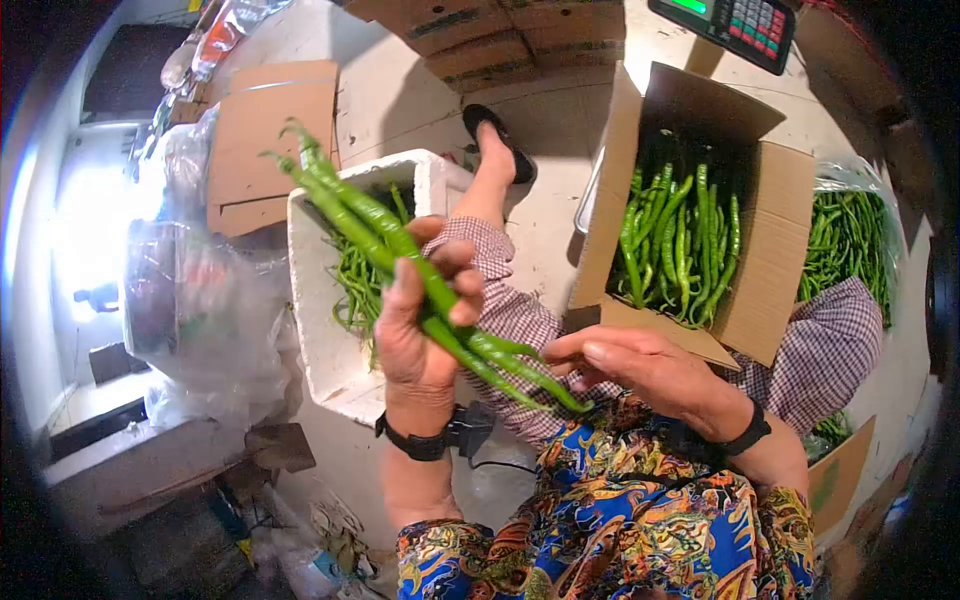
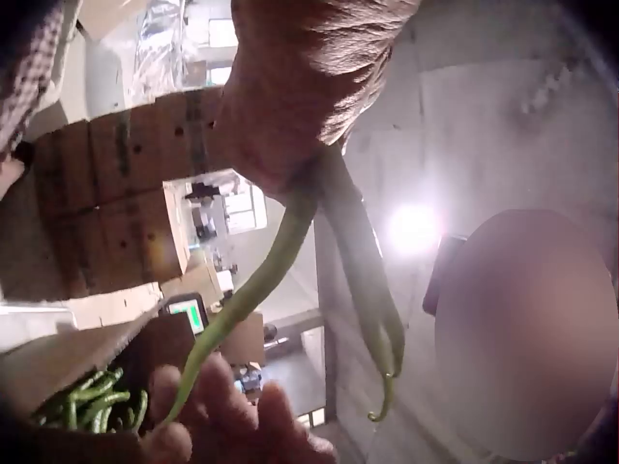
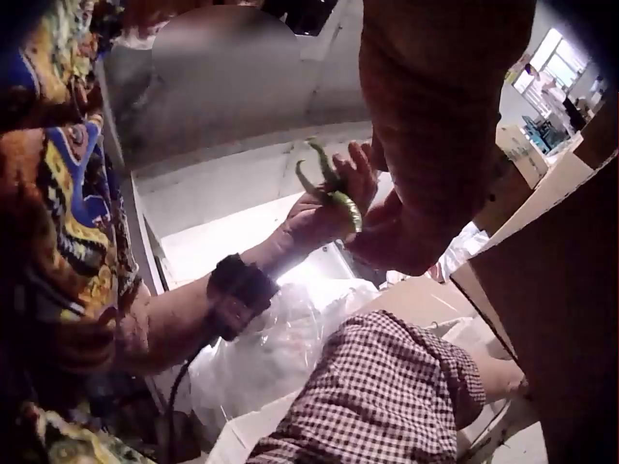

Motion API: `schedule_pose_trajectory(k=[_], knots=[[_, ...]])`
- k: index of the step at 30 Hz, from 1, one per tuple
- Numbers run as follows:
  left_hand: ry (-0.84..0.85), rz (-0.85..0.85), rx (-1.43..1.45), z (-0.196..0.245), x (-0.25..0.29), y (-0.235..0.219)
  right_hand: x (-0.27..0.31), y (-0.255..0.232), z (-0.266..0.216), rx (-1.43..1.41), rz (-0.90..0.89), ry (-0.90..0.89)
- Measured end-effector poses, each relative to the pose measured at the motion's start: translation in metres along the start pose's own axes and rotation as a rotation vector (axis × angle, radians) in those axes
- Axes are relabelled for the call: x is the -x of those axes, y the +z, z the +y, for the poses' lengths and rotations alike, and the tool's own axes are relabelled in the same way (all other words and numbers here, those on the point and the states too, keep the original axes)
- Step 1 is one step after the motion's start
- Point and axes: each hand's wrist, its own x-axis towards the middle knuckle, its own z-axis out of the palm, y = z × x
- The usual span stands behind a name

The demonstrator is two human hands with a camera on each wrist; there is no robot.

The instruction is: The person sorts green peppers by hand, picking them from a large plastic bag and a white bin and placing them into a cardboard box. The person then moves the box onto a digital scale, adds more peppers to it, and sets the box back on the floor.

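Note:
Long green peppers [image 1: 385, 235] lie across the palm of my left hand [image 1: 425, 320], its fingers and thumb curled round them. In the left wrist view the pepper ends [image 2: 363, 261] hang out below the left hand [image 2: 300, 87]. My right hand [image 1: 650, 370] is beside the lower ends of the peppers, fingers extended and loosely bent; whether it touches them I cannot tell. The right wrist view has the right hand [image 3: 426, 135] large in front, with the left hand [image 3: 324, 217] and its peppers [image 3: 343, 208] beyond.
A cardboard box [image 1: 790, 230] of green peppers stands at the right, a white foam box [image 1: 305, 290] with thinner peppers at the left. Further right is a bag of peppers [image 1: 850, 240]. A scale [image 1: 735, 30] is at the top, flat cardboard [image 1: 270, 130] upper left.

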Motion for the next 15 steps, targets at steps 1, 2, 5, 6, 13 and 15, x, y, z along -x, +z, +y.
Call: schedule_pose_trajectory(k=[1, 2, 5, 6, 13, 15], knots=[[-0.033, 0.011, -0.015, -0.011, -0.007, 0.005, 0.001, 0.000, -0.001, -0.001, 0.017, -0.004], [-0.053, 0.030, -0.054, -0.022, -0.013, 0.010, 0.002, -0.002, 0.000, -0.019, -0.005, -0.009], [-0.172, 0.013, -0.094, -0.047, -0.026, 0.019, 0.012, -0.014, 0.006, 0.051, 0.033, -0.042], [-0.209, 0.014, -0.166, -0.056, -0.028, 0.025, 0.019, -0.017, 0.009, 0.067, 0.060, -0.062], [-0.599, 0.003, -0.738, -0.127, -0.048, 0.065, 0.063, -0.034, -0.002, 0.243, 0.302, -0.087], [-0.766, -0.056, -0.734, -0.136, -0.055, 0.069, 0.071, -0.033, 0.005, 0.037, 0.391, -0.053]])
